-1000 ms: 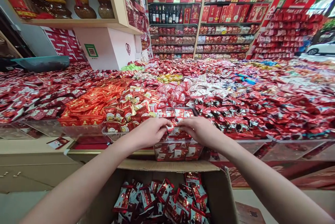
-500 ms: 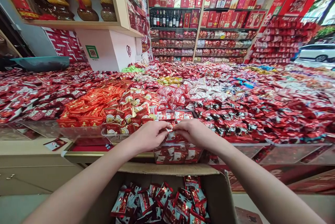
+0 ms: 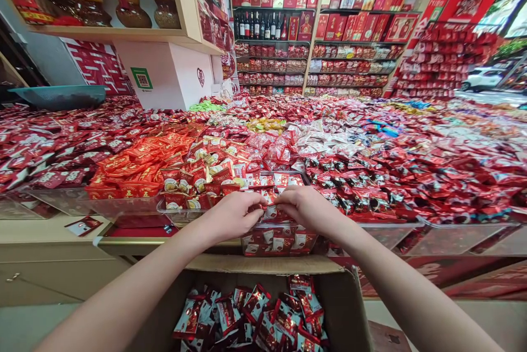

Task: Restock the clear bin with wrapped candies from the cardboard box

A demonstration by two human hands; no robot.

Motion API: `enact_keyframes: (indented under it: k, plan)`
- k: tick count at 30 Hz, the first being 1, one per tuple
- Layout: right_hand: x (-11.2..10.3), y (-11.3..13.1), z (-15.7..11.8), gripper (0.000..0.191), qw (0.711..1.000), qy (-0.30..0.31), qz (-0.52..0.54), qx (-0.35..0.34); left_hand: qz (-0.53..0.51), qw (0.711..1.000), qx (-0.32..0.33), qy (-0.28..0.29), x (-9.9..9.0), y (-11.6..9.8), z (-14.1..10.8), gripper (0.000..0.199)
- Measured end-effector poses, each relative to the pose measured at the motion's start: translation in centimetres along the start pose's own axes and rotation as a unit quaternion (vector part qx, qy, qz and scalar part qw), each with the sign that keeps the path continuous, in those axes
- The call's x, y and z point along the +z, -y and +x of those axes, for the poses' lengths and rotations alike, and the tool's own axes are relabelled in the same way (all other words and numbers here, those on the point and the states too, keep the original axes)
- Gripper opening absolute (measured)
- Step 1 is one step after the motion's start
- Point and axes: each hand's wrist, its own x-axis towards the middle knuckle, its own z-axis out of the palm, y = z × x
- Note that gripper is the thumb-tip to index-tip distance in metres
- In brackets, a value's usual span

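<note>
So the left hand (image 3: 239,212) has thumb and forefinger pinched on one end of a small red-and-white foil packet (image 3: 270,197), and the right hand (image 3: 307,206) looks pinched on the other end, though its fingers hide the exact contact. The packet sits between the fingertips, right over the neat rows in a clear plastic rectangular bin (image 3: 284,225). I'd guess it's super light, with a slick, crinkly wrapper and something small inside that could get squashed, so I'd hold it by the flat end seams and go easy on the middle. Surface-wise, well left of the grip there's a shallow teal plastic basket (image 3: 61,97), then closer in a heap of shiny orange-red packets (image 3: 140,162), then red-and-gold durian packets (image 3: 206,182) just beside the left hand. Below the grip, toward the body, is an open brown cardboard box (image 3: 267,266) with loose red-and-white packets (image 3: 267,316), and right of the grip a big spread of glossy red-and-black packets (image 3: 370,190). Room: a boxy white pillar (image 3: 181,74) beyond and left, tall pale-wood shelves (image 3: 319,17) straight past the hands, and a white car (image 3: 480,78) outside, far right.
</note>
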Motion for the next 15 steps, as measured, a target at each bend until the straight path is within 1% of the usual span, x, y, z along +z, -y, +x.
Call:
enact_keyframes:
  k: [4,6,10,13,15]
  plan:
    - [0.6,0.1,-0.1,0.018,0.999,0.042,0.026,-0.019,0.001,1.000,0.002,0.002,0.1,0.1,0.1,0.021]
    - [0.9,0.0,-0.2,0.020,0.997,0.052,0.048,-0.002,0.005,1.000,0.004,0.007,0.1,0.2,0.2,0.021]
    - [1.3,-0.5,-0.2,0.018,0.995,0.059,0.068,0.047,0.017,1.000,0.019,0.012,0.4,0.4,0.6,0.019]
    - [1.4,-0.8,-0.1,0.015,0.994,0.060,0.076,0.052,0.023,0.999,0.020,0.021,0.8,0.7,1.0,0.018]
    - [1.0,-0.7,-0.2,0.014,0.995,0.038,0.079,0.055,0.024,0.999,0.023,0.016,0.9,0.7,1.0,0.019]
